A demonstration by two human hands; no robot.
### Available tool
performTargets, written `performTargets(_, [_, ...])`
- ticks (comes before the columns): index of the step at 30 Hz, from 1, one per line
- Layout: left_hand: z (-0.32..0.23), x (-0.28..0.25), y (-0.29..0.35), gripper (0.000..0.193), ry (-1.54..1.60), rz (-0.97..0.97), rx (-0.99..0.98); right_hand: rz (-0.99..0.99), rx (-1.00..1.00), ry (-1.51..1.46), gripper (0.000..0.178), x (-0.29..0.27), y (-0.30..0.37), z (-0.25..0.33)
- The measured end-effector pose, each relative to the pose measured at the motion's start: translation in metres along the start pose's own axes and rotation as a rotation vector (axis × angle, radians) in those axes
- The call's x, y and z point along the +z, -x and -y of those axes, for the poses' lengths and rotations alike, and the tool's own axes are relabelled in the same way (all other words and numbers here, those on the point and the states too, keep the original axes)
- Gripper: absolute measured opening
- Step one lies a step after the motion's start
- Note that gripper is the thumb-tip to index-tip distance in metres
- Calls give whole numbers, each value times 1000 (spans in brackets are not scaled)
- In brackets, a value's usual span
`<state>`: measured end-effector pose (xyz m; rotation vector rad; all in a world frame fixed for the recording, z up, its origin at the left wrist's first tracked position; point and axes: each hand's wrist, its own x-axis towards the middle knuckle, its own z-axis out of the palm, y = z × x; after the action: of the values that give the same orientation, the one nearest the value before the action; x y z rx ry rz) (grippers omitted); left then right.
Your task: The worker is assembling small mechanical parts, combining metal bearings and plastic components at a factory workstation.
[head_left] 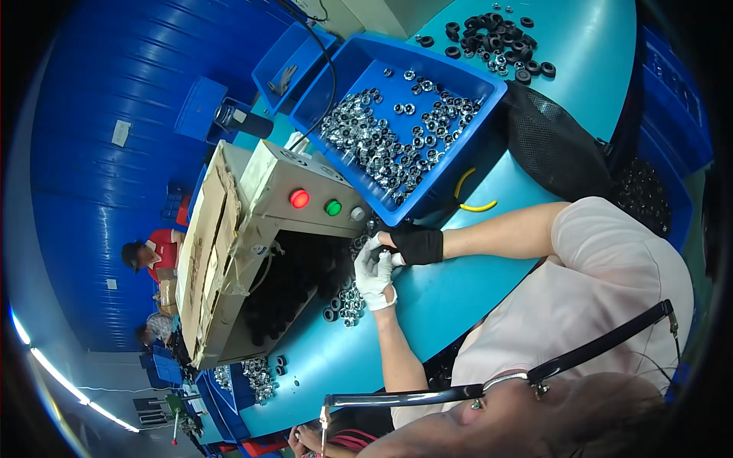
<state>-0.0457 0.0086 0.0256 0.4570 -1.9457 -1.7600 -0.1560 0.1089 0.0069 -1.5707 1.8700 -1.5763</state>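
In the head view, the left forearm rises from the lower edge, to the right of the machine [309, 177], and ends in the white-gloved left hand [374, 281], its fingers bent. The right forearm comes in almost level from farther right of the machine; the right hand [416, 246] has black fabric about the wrist and pale fingertips. Both hands meet just beside the machine's open front, fingers close together. Whether they clamp on a part I cannot tell, as the fingers hide the spot. Small shiny parts [351, 307] and black rings [330, 314] lie on the table [450, 305] by the machine's opening, just beside the left fingers. More shiny parts fill a blue bin [452, 168], above and right of the machine.
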Motion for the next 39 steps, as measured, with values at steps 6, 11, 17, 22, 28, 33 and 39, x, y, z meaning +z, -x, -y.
performTargets(6, [18, -4, -1, 24, -142, 27, 146, -5, 50, 27, 28, -3, 1, 0])
performTargets(11, [3, 2, 4, 18, -267, -39, 174, 58, 101, -32, 28, -2, 0, -5])
performTargets(17, [10, -17, -2, 23, -53, 32, 15, 105, 74, -276, 35, 4, -1, -16])
performTargets(22, [23, -16, -1, 36, -27, 1, -29, 52, 202, -379, 28, 3, -1, -16])
performTargets(28, [29, -13, 1, 33, -165, -40, -19, 28, 331, -532, 22, 11, -9, -15])
performTargets(33, [3, 6, -3, 32, 47, -94, -14, -14, 253, -556, 24, 13, -11, -20])
performTargets(39, [27, -12, -2, 28, 65, -104, -59, 64, 281, -520, 25, 5, -11, -10])
